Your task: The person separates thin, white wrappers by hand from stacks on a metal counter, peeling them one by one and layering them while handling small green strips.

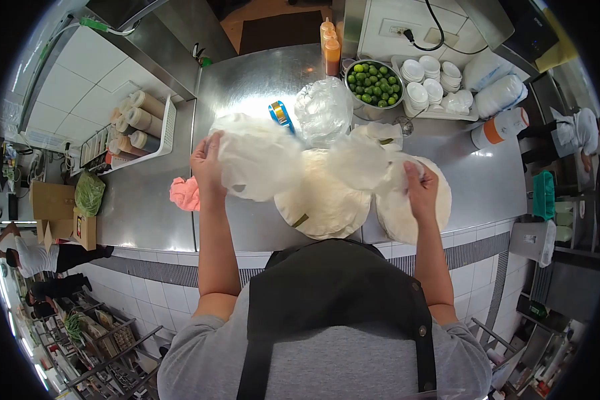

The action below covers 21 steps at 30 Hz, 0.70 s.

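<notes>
My left hand (pixel 209 167), fingers closed, pinches a thin, translucent white sheet (pixel 260 163) that hangs over the steel counter. In the fingers of my right hand (pixel 421 190) is another thin white sheet (pixel 359 163), partly blurred. Below them lie a round stack of pale, flat wrappers (pixel 327 203) and a second round stack (pixel 395 220) to its right, near my right hand. A brownish-green strip (pixel 301 220) rests on the first stack. Just beyond the sheets sit a clear plastic bag (pixel 323 110) and a blue tape dispenser (pixel 281 117).
A pink cloth (pixel 185 194) lies on the steel counter (pixel 147 213) at left, near a white basket of bottles (pixel 160 143). At the back stand sauce bottles (pixel 331 50), a bowl of green limes (pixel 373 83) and a tray of small white cups (pixel 420 97). Other people (pixel 577 133) stand farther off.
</notes>
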{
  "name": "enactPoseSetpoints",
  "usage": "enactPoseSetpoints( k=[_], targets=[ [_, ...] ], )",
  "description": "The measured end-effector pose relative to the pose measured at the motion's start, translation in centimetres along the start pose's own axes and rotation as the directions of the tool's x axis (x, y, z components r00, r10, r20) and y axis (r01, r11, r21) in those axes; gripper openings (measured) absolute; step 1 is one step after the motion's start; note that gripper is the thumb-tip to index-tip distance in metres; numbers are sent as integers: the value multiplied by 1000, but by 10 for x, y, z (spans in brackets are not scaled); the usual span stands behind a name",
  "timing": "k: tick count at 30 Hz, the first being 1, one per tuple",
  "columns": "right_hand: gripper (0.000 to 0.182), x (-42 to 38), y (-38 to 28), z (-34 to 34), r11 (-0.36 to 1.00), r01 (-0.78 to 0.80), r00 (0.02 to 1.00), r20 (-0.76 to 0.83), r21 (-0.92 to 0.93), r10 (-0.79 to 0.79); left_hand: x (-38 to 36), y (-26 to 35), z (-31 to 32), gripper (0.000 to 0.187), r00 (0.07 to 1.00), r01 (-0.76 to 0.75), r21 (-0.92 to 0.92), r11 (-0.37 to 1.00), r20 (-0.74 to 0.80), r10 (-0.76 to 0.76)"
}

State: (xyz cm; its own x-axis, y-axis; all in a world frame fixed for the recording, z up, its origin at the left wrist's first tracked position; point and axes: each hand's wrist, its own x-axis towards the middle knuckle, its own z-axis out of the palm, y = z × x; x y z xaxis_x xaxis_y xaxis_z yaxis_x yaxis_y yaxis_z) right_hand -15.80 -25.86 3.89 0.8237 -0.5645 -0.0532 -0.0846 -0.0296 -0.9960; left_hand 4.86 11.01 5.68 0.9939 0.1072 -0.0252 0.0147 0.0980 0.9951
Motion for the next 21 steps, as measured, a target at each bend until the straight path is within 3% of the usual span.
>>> enactPoseSetpoints(
  k=[1, 3, 5, 7, 8, 10, 11, 12, 13, 14, 16, 19, 21],
  targets=[
    [20, 2, -4, -8, 1000, 0, 1000, -2, 2, 0, 1, 3, -2, 23, 999, -31, 26, 999, -24, 32],
    [19, 5, -14, -24, 913, 329, 939, 188, -241, -289, -2, 9, -4, 23, 999, -48, 82, 995, 16, 47],
    [19, 3, -24, -36, 898, 284, 952, 212, -336, -221, -6, 11, -4, 22, 996, -63, 132, 989, 74, 53],
    [19, 0, -36, -37, 807, 396, 917, 237, -437, -321, -9, 7, -1, 22, 992, -101, 190, 977, 89, 85],
    [19, -2, -37, -38, 805, 378, 925, 216, -458, -312, -10, 3, 0, 22, 990, -114, 182, 977, 108, 95],
    [20, -4, -40, -41, 945, 185, 975, 168, -270, -143, -8, -5, 1, 22, 989, -102, 186, 977, 128, 79],
    [20, -5, -42, -45, 942, 175, 979, 149, -285, -136, -8, -10, 2, 22, 990, -101, 200, 974, 119, 78],
    [20, -6, -44, -48, 998, -4, 993, 116, -62, 11, -10, -10, 4, 23, 989, -70, 171, 983, 142, 46],
    [21, -7, -46, -53, 969, -175, 981, 119, 172, 156, -12, -11, 6, 23, 987, -64, 164, 984, 153, 39],
    [21, -9, -49, -58, 970, -174, 982, 109, 167, 158, -13, -11, 8, 23, 987, -63, 168, 984, 156, 37],
    [24, -14, -55, -68, 882, -147, 985, -18, 448, 173, -16, -11, 13, 24, 987, -59, 173, 983, 159, 32],
    [28, -23, -44, -93, 854, -145, 960, -138, 500, 244, -21, -13, 14, 23, 987, -49, 202, 978, 162, 16],
    [33, -23, 5, -117, 855, -164, 932, -206, 492, 298, -22, -17, 16, 23, 981, -36, 198, 980, 196, -3]
  ],
)
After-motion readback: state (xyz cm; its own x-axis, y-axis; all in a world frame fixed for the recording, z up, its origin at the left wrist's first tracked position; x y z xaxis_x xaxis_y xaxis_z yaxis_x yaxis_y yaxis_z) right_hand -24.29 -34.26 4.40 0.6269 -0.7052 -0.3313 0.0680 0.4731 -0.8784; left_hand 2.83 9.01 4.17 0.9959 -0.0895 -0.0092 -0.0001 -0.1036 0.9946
